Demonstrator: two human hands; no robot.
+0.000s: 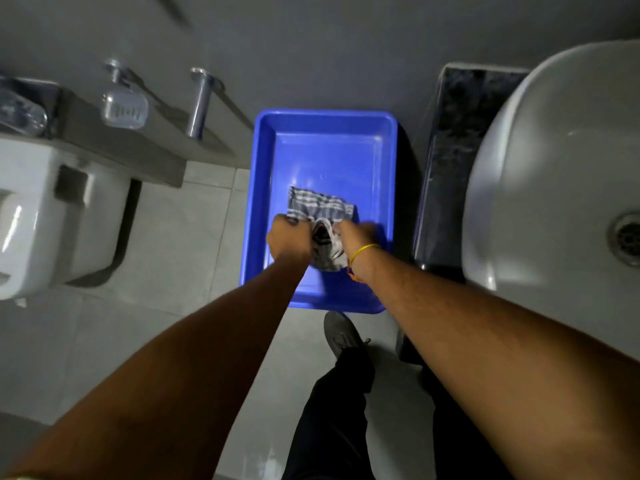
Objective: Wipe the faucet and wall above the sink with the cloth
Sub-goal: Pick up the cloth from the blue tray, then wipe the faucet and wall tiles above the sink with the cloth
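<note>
A grey and white checked cloth (320, 211) is bunched over the blue plastic tub (266, 168) on the floor. My left hand (289, 239) grips the cloth's left side and my right hand (356, 239), with a yellow band at the wrist, grips its right side. Part of the cloth hangs between my two hands. The white round sink (540, 168) fills the right edge, its drain (627, 239) showing. The grey wall (329, 46) runs across the top. No faucet over the sink is in view.
A white toilet (52, 220) stands at the left, under a grey ledge with a chrome tap (199, 102) and a spray head (124, 109). A dark stone counter (453, 150) holds the sink. My shoe (341, 332) and dark trouser legs are below the tub.
</note>
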